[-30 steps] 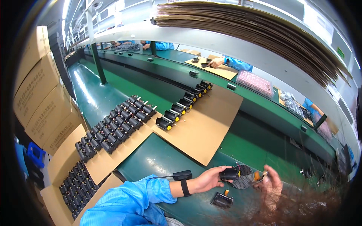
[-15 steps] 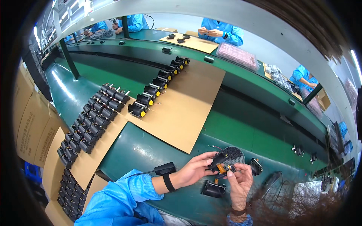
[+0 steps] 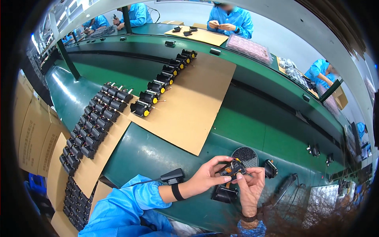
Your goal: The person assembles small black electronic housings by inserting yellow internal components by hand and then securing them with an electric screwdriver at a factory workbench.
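Between my hands is a small black housing [image 3: 237, 167] with an orange ribbon cable showing on it. My left hand [image 3: 208, 173] grips its left side, thumb along the near edge. From the right, the fingers of my right hand [image 3: 252, 185] pinch the same piece. Just below lies another black housing [image 3: 225, 194] on the green bench, with an orange strip rising from it. Behind the held piece is a round dish [image 3: 245, 155] of tiny black parts, screws perhaps. A further black unit [image 3: 270, 168] rests right of my right hand.
Rows of black housings [image 3: 94, 122] cover cardboard at the left. A line of units with yellow knobs [image 3: 162, 81] stands on a cardboard sheet [image 3: 197, 114]. A dark corded tool [image 3: 287, 185] lies at right. People in blue [image 3: 233, 21] work across the conveyor.
The housing has been turned in my hands and its two parts are now closer together. My right fingers have moved up against it. The view has shifted slightly.
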Action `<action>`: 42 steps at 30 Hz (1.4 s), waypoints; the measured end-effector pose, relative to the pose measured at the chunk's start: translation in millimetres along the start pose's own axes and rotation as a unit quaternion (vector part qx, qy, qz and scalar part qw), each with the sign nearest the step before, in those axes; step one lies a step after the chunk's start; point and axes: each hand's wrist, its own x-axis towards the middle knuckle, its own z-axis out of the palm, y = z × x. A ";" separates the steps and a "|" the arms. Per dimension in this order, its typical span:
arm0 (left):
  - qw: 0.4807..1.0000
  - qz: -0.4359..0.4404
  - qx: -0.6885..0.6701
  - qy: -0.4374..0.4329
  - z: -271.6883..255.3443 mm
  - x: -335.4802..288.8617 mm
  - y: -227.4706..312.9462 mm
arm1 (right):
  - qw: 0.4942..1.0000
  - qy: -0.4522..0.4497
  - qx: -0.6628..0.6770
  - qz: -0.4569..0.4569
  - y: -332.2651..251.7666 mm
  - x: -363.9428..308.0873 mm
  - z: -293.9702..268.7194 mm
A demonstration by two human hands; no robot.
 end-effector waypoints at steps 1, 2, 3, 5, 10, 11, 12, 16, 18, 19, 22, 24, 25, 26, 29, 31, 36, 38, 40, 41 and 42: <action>0.998 0.042 0.047 -0.001 0.0 -1.9 -1.8 | 1.000 0.000 0.000 0.000 -0.1 0.9 1.5; 0.992 0.083 0.096 -0.001 -0.7 -3.3 -1.4 | 1.000 -0.007 0.002 0.000 0.9 1.8 2.4; 0.981 0.118 0.152 -0.001 -0.3 -5.5 2.0 | 1.000 -0.002 0.005 0.002 3.1 2.0 1.9; 0.953 0.154 0.262 -0.003 -0.7 -7.0 11.1 | 1.000 0.003 0.000 0.009 1.5 3.0 4.3; 0.896 0.209 0.391 -0.041 10.2 -4.0 14.0 | 0.997 0.038 0.074 -0.005 15.0 -0.8 -20.8; 0.916 0.201 0.345 -0.039 11.6 -4.6 11.2 | 0.999 0.043 -0.019 -0.003 13.2 -10.1 -25.9; 0.910 0.200 0.363 -0.026 10.2 -3.6 9.2 | 0.992 0.052 -0.114 -0.006 7.4 -13.7 -30.5; 0.990 0.018 0.138 -0.027 -5.0 -8.6 -9.5 | 0.935 -0.081 -0.249 -0.240 -8.2 3.3 -5.1; 0.998 -0.039 0.043 -0.035 -5.9 -9.9 -8.9 | 0.878 -0.115 -0.392 -0.249 -12.4 2.8 -7.9; 0.997 -0.044 0.043 -0.048 -1.9 -10.4 -4.8 | 0.920 -0.102 -0.333 -0.182 -7.6 -0.7 -8.2; 0.995 -0.062 0.041 -0.070 5.2 -8.0 -0.1 | 0.933 -0.072 -0.315 -0.159 -0.5 -3.3 -9.4; 0.994 -0.061 0.063 -0.058 5.5 -5.3 -6.9 | 0.944 -0.020 -0.254 -0.209 35.5 2.6 -18.2; 0.992 -0.073 0.097 -0.046 10.5 -7.2 9.2 | 0.962 -0.027 -0.221 -0.158 25.0 1.1 -14.6; 0.994 -0.053 0.087 -0.029 9.4 -9.0 8.3 | 0.968 -0.004 -0.209 -0.142 19.2 -2.1 -3.0; 0.989 -0.065 0.130 -0.028 5.3 -14.5 21.2 | 0.933 -0.076 -0.283 -0.208 -1.2 6.2 6.5; 0.986 -0.049 0.154 -0.030 8.3 -14.9 26.2 | 0.940 -0.079 -0.264 -0.200 5.4 8.3 1.6; 0.981 -0.022 0.185 -0.061 12.2 -12.2 20.2 | 0.928 -0.090 -0.283 -0.226 1.3 7.7 -11.6; 0.963 0.067 0.252 -0.065 12.9 -10.5 20.8 | 0.927 -0.084 -0.283 -0.230 -10.4 6.3 -9.4; 0.937 0.157 0.304 -0.072 12.2 -7.2 22.2 | 0.924 -0.078 -0.294 -0.231 -10.8 7.8 -13.0; 0.931 0.158 0.324 -0.063 11.1 -7.6 27.6 | 0.968 -0.086 -0.166 -0.169 -1.9 8.0 -20.2; 0.924 0.158 0.345 -0.054 10.6 -8.9 32.9 | 0.990 -0.091 -0.033 -0.103 0.5 7.6 -23.6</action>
